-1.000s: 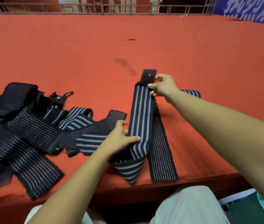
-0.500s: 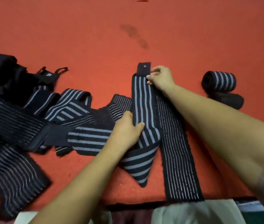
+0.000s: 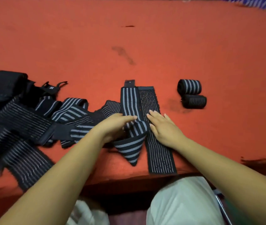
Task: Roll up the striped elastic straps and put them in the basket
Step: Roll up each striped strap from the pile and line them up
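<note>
**Two straps lie side by side, long axis from 12 to 6 o'clock, one hand on each**

The broad-striped strap lies flat on the red cloth. Its far end, with a black tab, points to 12 o'clock. Its near part is folded over into a slanted point aimed at 6 o'clock.

The left hand comes in from 8 o'clock and lies across this fold with its fingers stretched out, clamped on nothing that shows. Whether the thumb is tucked under the fold is hidden.

Touching it at 3 o'clock, the fine-striped strap runs parallel, its near end at the table edge. The right hand rests flat on its middle, fingers apart and straight, pointing to 11 o'clock.

Rolling will likely have to travel along that 12-to-6 line, so the skewed fold probably needs squaring first. The left hand is the nearer to it.

Two rolled straps sit well apart at 2 o'clock. A heap of loose straps spreads at 9 o'clock. The basket is not in view.
</note>
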A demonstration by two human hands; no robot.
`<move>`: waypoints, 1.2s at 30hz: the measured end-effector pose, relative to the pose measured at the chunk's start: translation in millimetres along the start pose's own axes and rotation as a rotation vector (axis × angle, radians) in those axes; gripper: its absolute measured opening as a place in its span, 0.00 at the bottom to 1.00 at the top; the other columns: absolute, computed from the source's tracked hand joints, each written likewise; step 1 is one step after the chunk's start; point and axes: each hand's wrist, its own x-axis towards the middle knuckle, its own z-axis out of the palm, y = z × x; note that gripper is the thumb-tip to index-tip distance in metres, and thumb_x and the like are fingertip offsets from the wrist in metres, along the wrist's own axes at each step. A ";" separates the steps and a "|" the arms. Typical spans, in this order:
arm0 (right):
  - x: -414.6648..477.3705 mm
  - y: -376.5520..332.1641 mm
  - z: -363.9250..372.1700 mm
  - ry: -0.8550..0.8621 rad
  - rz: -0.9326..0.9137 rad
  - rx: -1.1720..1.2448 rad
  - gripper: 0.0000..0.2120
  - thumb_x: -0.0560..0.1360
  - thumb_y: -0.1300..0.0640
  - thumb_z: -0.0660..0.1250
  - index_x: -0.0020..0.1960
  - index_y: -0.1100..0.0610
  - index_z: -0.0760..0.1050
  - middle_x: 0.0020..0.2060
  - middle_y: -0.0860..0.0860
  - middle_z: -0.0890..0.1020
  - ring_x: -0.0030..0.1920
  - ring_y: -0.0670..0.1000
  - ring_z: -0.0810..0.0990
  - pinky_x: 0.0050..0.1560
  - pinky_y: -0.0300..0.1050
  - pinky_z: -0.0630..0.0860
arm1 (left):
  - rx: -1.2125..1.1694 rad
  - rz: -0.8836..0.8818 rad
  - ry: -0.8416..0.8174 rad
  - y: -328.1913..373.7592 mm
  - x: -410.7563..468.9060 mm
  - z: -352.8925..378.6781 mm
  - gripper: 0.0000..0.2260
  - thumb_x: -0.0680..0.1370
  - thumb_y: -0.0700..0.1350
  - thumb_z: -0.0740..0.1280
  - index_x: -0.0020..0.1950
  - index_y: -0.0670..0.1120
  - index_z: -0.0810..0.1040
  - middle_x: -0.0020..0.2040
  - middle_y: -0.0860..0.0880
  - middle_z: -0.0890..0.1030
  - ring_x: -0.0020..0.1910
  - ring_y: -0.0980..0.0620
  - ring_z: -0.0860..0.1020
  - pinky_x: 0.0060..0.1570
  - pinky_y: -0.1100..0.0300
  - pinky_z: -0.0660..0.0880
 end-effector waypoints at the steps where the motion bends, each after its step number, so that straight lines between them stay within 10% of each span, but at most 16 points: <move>1: -1.0 -5.0 -5.5 0.020 0.019 0.096 0.22 0.85 0.52 0.54 0.77 0.56 0.64 0.78 0.52 0.63 0.79 0.50 0.57 0.79 0.48 0.50 | -0.063 0.001 -0.067 0.0 -4.4 -3.3 0.06 0.81 0.43 0.67 0.56 0.42 0.78 0.48 0.47 0.85 0.45 0.52 0.81 0.44 0.60 0.76; 5: -15.4 -40.3 -19.7 0.194 0.068 0.542 0.14 0.83 0.51 0.59 0.64 0.53 0.77 0.57 0.47 0.82 0.59 0.46 0.78 0.58 0.37 0.68 | 0.027 0.047 -0.151 -10.3 -15.8 -17.0 0.16 0.81 0.40 0.66 0.68 0.44 0.73 0.58 0.47 0.84 0.56 0.47 0.81 0.56 0.54 0.74; 13: -27.2 -43.3 -8.3 0.043 0.327 0.781 0.22 0.71 0.61 0.77 0.61 0.58 0.72 0.40 0.50 0.80 0.35 0.46 0.79 0.41 0.43 0.74 | 0.114 0.130 0.173 -37.5 -23.8 -1.7 0.04 0.79 0.35 0.66 0.47 0.41 0.72 0.40 0.44 0.76 0.36 0.50 0.76 0.34 0.61 0.77; 17: -29.5 -47.7 -8.0 0.026 0.304 0.810 0.17 0.71 0.65 0.76 0.55 0.59 0.74 0.31 0.49 0.80 0.28 0.43 0.78 0.36 0.39 0.72 | 0.228 0.151 0.224 -49.2 -28.9 -0.2 0.12 0.77 0.44 0.71 0.56 0.45 0.71 0.40 0.46 0.82 0.39 0.46 0.80 0.45 0.49 0.77; 20: -33.0 -51.3 -4.1 0.007 0.278 0.681 0.16 0.71 0.61 0.77 0.54 0.58 0.74 0.34 0.48 0.81 0.32 0.44 0.78 0.37 0.38 0.71 | 0.287 0.150 0.151 -59.6 -37.1 -3.6 0.21 0.75 0.43 0.75 0.60 0.51 0.67 0.48 0.46 0.86 0.47 0.45 0.85 0.55 0.43 0.80; 25: -37.6 -54.7 0.3 0.041 0.241 0.547 0.20 0.70 0.56 0.78 0.57 0.56 0.73 0.39 0.48 0.81 0.40 0.46 0.80 0.41 0.40 0.72 | 0.694 0.268 0.237 -61.8 -51.1 -0.7 0.23 0.76 0.50 0.72 0.66 0.50 0.64 0.41 0.53 0.78 0.37 0.57 0.77 0.35 0.63 0.71; 30: -35.9 -58.0 -9.6 -0.015 0.233 0.534 0.26 0.71 0.58 0.77 0.63 0.57 0.68 0.40 0.49 0.79 0.40 0.46 0.78 0.40 0.38 0.72 | 0.782 0.489 0.379 -64.8 -59.3 -15.6 0.09 0.78 0.47 0.68 0.56 0.49 0.72 0.40 0.50 0.81 0.38 0.49 0.80 0.42 0.48 0.79; 33: -27.4 -62.4 -23.8 -0.012 0.232 0.520 0.26 0.70 0.60 0.77 0.63 0.57 0.68 0.43 0.50 0.75 0.37 0.46 0.74 0.35 0.39 0.71 | 0.885 0.739 0.540 -69.2 -58.9 -47.8 0.12 0.76 0.45 0.72 0.58 0.46 0.76 0.49 0.49 0.79 0.50 0.47 0.77 0.54 0.47 0.74; 36: -15.3 -77.8 -29.0 0.005 0.150 0.456 0.31 0.70 0.56 0.78 0.68 0.54 0.68 0.56 0.52 0.72 0.42 0.48 0.75 0.38 0.38 0.71 | 1.055 0.623 0.502 -82.8 -46.7 -79.5 0.31 0.72 0.58 0.74 0.70 0.47 0.73 0.65 0.47 0.74 0.67 0.45 0.71 0.67 0.45 0.67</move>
